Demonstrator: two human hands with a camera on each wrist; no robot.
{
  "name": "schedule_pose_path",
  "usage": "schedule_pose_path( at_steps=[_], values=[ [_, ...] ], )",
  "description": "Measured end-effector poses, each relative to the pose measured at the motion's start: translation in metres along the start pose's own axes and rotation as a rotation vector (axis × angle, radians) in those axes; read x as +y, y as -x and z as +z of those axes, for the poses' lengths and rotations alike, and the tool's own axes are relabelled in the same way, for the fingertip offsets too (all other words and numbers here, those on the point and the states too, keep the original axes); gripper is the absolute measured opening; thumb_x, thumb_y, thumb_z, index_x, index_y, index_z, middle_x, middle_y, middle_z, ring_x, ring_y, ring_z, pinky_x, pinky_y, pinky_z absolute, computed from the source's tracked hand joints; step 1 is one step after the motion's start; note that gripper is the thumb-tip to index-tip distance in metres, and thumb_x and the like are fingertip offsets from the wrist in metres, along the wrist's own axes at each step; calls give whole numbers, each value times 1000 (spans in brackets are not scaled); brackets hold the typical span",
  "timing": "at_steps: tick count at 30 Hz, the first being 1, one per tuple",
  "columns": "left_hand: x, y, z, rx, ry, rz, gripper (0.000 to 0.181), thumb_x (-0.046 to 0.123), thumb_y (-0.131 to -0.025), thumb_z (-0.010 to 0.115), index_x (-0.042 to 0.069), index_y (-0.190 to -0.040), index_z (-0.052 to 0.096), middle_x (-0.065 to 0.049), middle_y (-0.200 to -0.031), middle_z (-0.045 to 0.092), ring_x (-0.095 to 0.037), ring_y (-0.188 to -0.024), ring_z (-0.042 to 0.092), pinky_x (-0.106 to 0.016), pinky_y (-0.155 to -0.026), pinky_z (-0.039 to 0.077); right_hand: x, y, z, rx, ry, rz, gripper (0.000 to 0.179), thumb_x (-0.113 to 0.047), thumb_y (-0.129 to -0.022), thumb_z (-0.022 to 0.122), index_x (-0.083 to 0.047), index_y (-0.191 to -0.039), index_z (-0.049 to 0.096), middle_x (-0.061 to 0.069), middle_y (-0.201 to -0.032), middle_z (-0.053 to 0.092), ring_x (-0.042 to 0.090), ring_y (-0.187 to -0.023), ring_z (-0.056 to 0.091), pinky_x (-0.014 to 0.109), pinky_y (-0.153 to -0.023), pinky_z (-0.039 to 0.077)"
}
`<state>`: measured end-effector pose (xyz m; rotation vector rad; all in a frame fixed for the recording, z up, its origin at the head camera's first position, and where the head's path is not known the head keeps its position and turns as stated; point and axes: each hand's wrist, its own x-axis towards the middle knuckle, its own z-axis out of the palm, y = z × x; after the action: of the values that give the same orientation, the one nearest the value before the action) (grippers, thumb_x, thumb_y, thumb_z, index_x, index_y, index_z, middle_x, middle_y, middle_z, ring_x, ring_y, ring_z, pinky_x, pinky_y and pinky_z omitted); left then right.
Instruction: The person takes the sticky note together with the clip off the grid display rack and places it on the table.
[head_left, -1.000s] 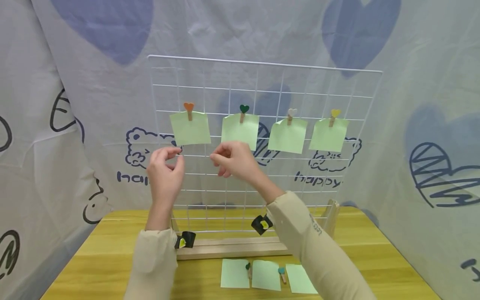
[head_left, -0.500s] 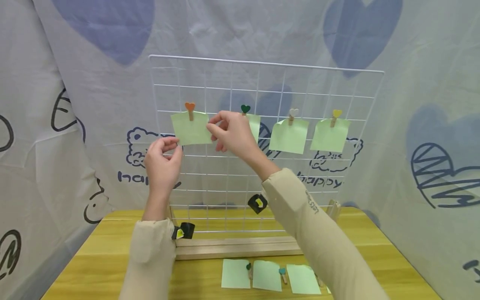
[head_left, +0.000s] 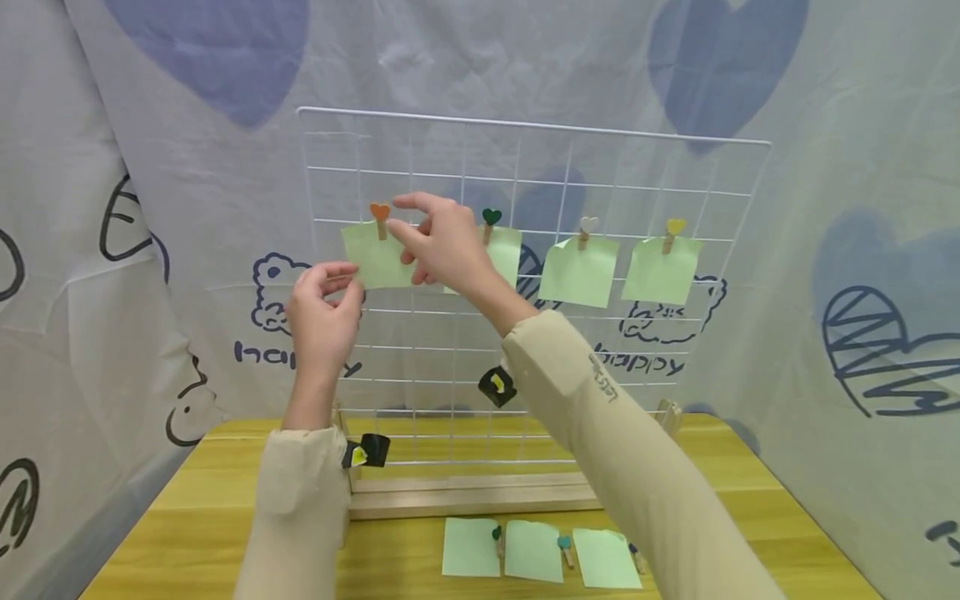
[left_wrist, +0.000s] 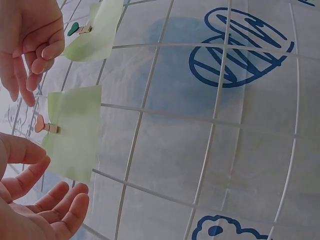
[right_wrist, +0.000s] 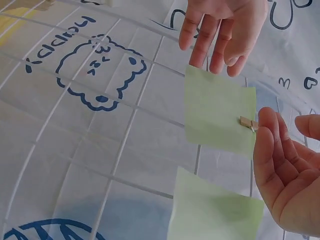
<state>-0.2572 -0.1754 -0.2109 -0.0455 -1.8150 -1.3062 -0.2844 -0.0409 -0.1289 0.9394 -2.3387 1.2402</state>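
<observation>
A pale green sticky note (head_left: 375,262) hangs at the left end of a white wire grid (head_left: 525,182), under a clothespin with an orange heart (head_left: 380,212). My left hand (head_left: 324,308) is at the note's lower left edge, thumb and index apart; any contact is unclear. My right hand (head_left: 446,246) is raised beside the orange-heart clothespin, thumb and index spread, covering the note's right side. In the right wrist view, the fingers of my right hand (right_wrist: 290,170) curve loosely by the wooden clothespin (right_wrist: 247,123), and my left hand (right_wrist: 225,30) has its fingers extended.
More green notes hang to the right under clothespins with a green heart (head_left: 491,217), a white heart (head_left: 588,225) and a yellow heart (head_left: 676,227). Several notes (head_left: 471,547) and clothespins (head_left: 566,550) lie on the wooden table (head_left: 187,517), before the grid's wooden base (head_left: 472,498).
My right hand has risen from below the notes to the orange-heart clothespin, and its thumb and index have parted. My left hand has moved up slightly to the first note's lower left edge.
</observation>
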Motion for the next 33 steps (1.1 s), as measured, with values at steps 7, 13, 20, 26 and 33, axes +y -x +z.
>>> schedule_pose_path(
  at_steps=[7,13,20,26,33],
  values=[
    [3,-1,0,3,14,16,20,0,-81,53,-6,-99,60,-14,-107,54,-19,-91,55,-26,-70,49,-7,-8,4,-41,99,42,43,-24,-90,53,-16,-131,44,10,-66,61,18,-42,53,25,-43,42],
    [3,-2,-1,-11,20,-12,21,1,-82,53,-4,-101,60,-13,-103,55,-18,-79,54,-17,-58,46,-9,-15,9,-72,42,86,42,-23,-90,52,-16,-131,44,9,-66,61,21,-45,55,25,-46,46],
    [1,-4,0,-28,19,-19,22,-3,-81,53,-4,-102,60,-13,-97,59,-14,-76,51,-17,-60,44,-9,-21,15,-79,62,104,41,-22,-92,48,-13,-132,43,10,-64,60,20,-43,54,25,-44,45],
    [1,-4,0,-46,7,-17,22,-5,-81,53,-4,-102,60,-13,-98,60,-13,-72,50,-15,-55,43,-8,-23,19,-69,96,132,39,-22,-93,45,-11,-131,42,10,-64,60,19,-41,53,25,-43,45],
    [0,-5,-2,-50,-12,-24,22,-5,-82,52,-3,-102,61,-14,-93,59,-15,-69,49,-15,-54,43,-9,-26,22,-52,141,129,36,-18,-95,42,-8,-129,44,9,-61,59,18,-38,53,25,-39,42]
  ],
)
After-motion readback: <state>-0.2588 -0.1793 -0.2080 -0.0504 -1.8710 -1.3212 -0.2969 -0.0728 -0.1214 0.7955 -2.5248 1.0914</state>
